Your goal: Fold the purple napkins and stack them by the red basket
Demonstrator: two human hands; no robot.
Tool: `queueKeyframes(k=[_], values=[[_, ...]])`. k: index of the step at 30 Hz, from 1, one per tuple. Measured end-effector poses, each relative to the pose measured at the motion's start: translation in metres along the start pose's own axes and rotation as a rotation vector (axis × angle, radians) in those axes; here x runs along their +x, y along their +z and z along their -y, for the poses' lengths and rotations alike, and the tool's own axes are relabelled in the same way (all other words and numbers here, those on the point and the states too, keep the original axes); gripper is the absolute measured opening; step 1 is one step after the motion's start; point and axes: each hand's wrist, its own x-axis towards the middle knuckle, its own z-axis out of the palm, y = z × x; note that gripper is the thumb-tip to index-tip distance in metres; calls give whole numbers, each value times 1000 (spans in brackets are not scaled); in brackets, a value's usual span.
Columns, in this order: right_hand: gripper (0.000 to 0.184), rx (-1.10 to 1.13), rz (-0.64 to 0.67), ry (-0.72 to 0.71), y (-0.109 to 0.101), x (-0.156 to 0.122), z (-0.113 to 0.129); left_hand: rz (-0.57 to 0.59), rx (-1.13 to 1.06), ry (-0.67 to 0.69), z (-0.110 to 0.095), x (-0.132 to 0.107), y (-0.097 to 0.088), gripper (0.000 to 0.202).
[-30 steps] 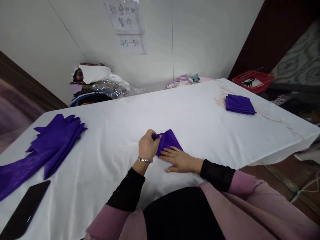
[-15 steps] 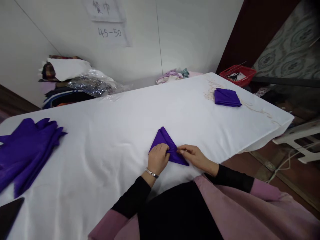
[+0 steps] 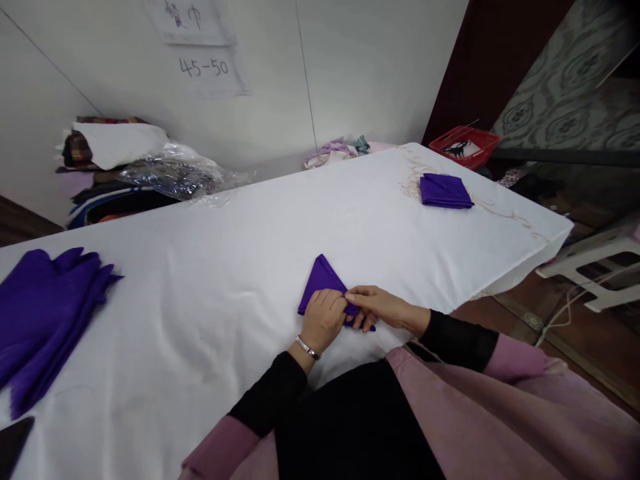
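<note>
A purple cloth napkin [image 3: 320, 279], folded into a triangle with its tip pointing away from me, lies on the white tablecloth [image 3: 240, 267]. My left hand [image 3: 325, 319] is closed on its near left part, fingers bent over the folds. From the right, my right hand [image 3: 383, 308] pinches the folded edge between thumb and fingers, with some fingertips beneath the cloth. Both hands meet at the napkin's middle and hide much of its lower folds. One small purple corner shows below the right fingers.
Loose purple napkins [image 3: 50, 313] are heaped at the left. A folded purple stack [image 3: 446, 191] sits at the far right, near a red basket [image 3: 465, 147]. Fabrics and a clear plastic bag [image 3: 185, 170] lie along the wall. A white stool [image 3: 595, 267] stands right of the table.
My right hand has moved left, its fingers now under the napkin's right part. The right-hand corner of the triangle has been drawn inward. The view has shifted slightly.
</note>
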Motion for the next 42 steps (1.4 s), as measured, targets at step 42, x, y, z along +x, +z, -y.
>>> queueKeyframes(k=[42], values=[[71,-23,11,-117,-4,-7,-7,338,-243,23,116,67,8,54]])
